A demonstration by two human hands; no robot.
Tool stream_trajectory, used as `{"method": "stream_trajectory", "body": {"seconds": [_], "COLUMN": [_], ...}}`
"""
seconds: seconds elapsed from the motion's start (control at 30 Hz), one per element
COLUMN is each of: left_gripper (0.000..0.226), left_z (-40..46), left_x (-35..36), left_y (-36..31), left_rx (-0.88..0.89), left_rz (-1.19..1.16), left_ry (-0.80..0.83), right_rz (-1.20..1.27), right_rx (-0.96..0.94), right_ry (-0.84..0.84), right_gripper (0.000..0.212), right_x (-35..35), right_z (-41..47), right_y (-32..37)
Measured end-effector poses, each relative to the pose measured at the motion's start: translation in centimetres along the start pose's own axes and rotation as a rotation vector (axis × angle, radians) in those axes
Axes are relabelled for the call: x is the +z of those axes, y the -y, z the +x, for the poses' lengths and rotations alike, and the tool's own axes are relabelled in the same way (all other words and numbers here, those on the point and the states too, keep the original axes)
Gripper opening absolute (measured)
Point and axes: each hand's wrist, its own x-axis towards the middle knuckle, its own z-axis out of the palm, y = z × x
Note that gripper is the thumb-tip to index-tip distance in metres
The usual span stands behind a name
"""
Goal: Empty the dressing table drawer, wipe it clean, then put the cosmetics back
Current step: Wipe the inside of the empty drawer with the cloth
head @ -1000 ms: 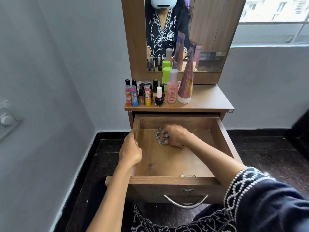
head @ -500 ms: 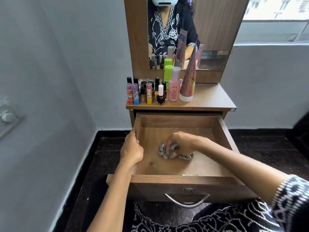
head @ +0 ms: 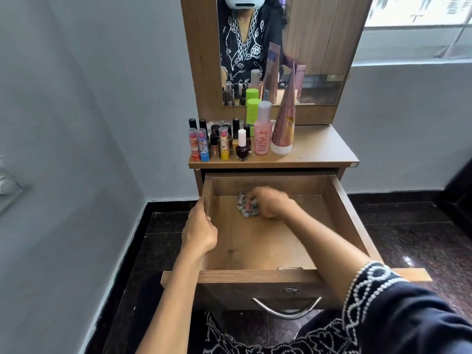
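**Cloth's swung back to the far left corner, wipe still going**

Head view, the only one you've got: your right hand [head: 268, 202] has the crumpled cloth [head: 246, 207] bunched in its fingers and pressed on the drawer [head: 342, 213] floor, up near the back wall toward the left side. Half a second ago it was lower, closer to the middle of the floor, and a second ago it was up at the back like now, so you're scrubbing back and forth. The hand's blurred, which fits a stroke mid-swing.

Your left hand [head: 200, 232] hasn't budged: fingers curled over the drawer's left wall, steadying it.

The drawer holds only the cloth, so emptying is done. The cosmetics [head: 241, 141] stand bunched on the tabletop [head: 319, 149] toward its left, by the mirror [head: 306, 47], none back in yet.

My guess is the near half and right side of the floor still want a pass before you start reloading.
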Motion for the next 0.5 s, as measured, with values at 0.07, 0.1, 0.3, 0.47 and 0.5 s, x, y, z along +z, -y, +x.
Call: {"method": "stream_trajectory", "body": {"seconds": [0.07,0.1,0.3,0.47,0.5], "left_gripper": [0.056,0.056,0.057,0.058,0.058], "left_z": [0.0,0.0,0.0,0.3,0.3], "left_x": [0.0,0.0,0.1,0.2,0.2], "left_y": [0.0,0.0,0.0,0.0,0.0], "left_rx": [0.005,0.006,0.008,-0.002,-0.004], "left_rz": [-0.006,-0.008,-0.003,0.006,0.004], "left_ry": [-0.002,-0.003,-0.002,-0.005,-0.004], "right_rz": [0.083,0.122,0.281,0.321,0.322], "right_rx": [0.059,0.082,0.170,0.028,-0.002], "right_ry": [0.007,0.005,0.004,-0.005,0.007], "right_gripper": [0.032,0.033,0.031,0.029,0.030], "right_x": [-0.9,-1.3,-2.3,-1.0,-0.6], "right_z": [-0.8,-1.1,-1.7,-0.5,-0.1], "right_y": [-2.4,-3.4,-5.9,-2.8,-1.9]}}
